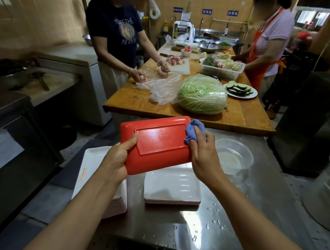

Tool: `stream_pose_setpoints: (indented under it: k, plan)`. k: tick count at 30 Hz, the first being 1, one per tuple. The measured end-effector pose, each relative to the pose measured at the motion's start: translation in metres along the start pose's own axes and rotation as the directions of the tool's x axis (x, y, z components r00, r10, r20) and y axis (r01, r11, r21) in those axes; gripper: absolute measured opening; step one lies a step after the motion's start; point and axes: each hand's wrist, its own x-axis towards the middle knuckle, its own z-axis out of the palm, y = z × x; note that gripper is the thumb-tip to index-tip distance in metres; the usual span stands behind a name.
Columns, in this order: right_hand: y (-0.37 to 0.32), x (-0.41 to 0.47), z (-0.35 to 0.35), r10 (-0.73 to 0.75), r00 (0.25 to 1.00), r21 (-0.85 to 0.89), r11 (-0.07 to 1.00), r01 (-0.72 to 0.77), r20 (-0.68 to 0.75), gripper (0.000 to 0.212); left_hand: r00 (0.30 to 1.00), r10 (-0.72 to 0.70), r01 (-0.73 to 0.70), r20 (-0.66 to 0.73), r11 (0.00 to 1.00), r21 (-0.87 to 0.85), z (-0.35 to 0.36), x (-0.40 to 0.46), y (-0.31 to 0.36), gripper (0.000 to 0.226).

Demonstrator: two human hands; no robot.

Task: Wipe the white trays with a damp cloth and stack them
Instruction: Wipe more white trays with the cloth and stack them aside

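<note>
The left hand [116,161] grips a tray [157,145], red underside up, above the steel tabletop [187,230]. The right hand [203,153] clutches a blue cloth [194,129] pressed on its right edge; white tray stacks [172,185] sit below

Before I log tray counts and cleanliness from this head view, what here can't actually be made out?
- Red tray: only its underside shows; the inner face is turned away.
- Blue cloth: bunched under the right hand, dampness unreadable.
- Left stack of trays: partly behind the left hand and forearm; count unclear.
- Middle stack: far edge hidden by the red tray.
- Clear bowl: contents indistinct.
</note>
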Motion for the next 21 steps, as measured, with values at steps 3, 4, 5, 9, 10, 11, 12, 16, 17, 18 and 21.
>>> stream_pose_setpoints:
  k: [3,4,5,9,10,11,12,16,17,18,21]
  plan:
    - [-0.003,0.003,0.008,0.063,0.998,0.055,0.996,-0.064,0.022,0.033,0.999,-0.010,0.010,-0.035,1.000,-0.001,-0.018,-0.006,0.006,0.041]
    - [-0.005,0.004,0.010,0.084,0.996,0.084,0.993,-0.085,0.018,0.029,0.999,-0.008,0.008,-0.045,1.000,-0.006,-0.024,-0.009,0.009,0.037]
    - [-0.008,0.005,0.013,0.101,0.995,0.102,0.989,-0.103,0.021,0.025,0.998,0.001,-0.002,-0.055,1.000,-0.006,-0.030,-0.011,0.011,0.034]
    - [-0.015,0.005,0.030,0.090,0.995,-0.005,0.996,-0.089,0.046,0.022,0.992,0.099,-0.094,-0.082,0.994,0.058,-0.052,-0.021,0.022,0.041]
    - [-0.018,0.005,0.033,0.077,0.996,-0.012,0.997,-0.077,0.041,0.023,0.987,0.138,-0.131,-0.086,0.988,0.084,-0.057,-0.025,0.025,0.039]
    - [-0.022,0.003,0.037,0.060,0.997,-0.005,0.998,-0.060,0.038,0.025,0.978,0.188,-0.177,-0.092,0.977,0.117,-0.062,-0.028,0.029,0.036]
    - [-0.027,0.002,0.040,0.040,0.998,0.006,0.999,-0.040,0.039,0.027,0.962,0.251,-0.232,-0.103,0.958,0.168,-0.067,-0.030,0.033,0.031]
    - [-0.047,-0.006,0.053,-0.005,0.998,0.089,0.996,-0.001,0.066,0.028,0.784,0.618,-0.428,-0.060,0.609,0.668,-0.088,-0.039,0.046,0.011]
    - [-0.052,-0.008,0.055,-0.008,0.998,0.110,0.994,0.000,0.069,0.028,0.731,0.682,-0.442,0.030,0.439,0.782,-0.094,-0.042,0.048,0.011]
    - [-0.056,-0.010,0.057,-0.006,0.997,0.122,0.992,-0.003,0.078,0.028,0.689,0.711,-0.447,0.139,0.266,0.854,-0.100,-0.044,0.048,0.011]
    - [-0.061,-0.017,0.061,0.010,0.994,0.103,0.994,-0.021,0.110,0.028,0.648,0.640,-0.404,0.413,-0.171,0.899,-0.117,-0.049,0.041,0.016]
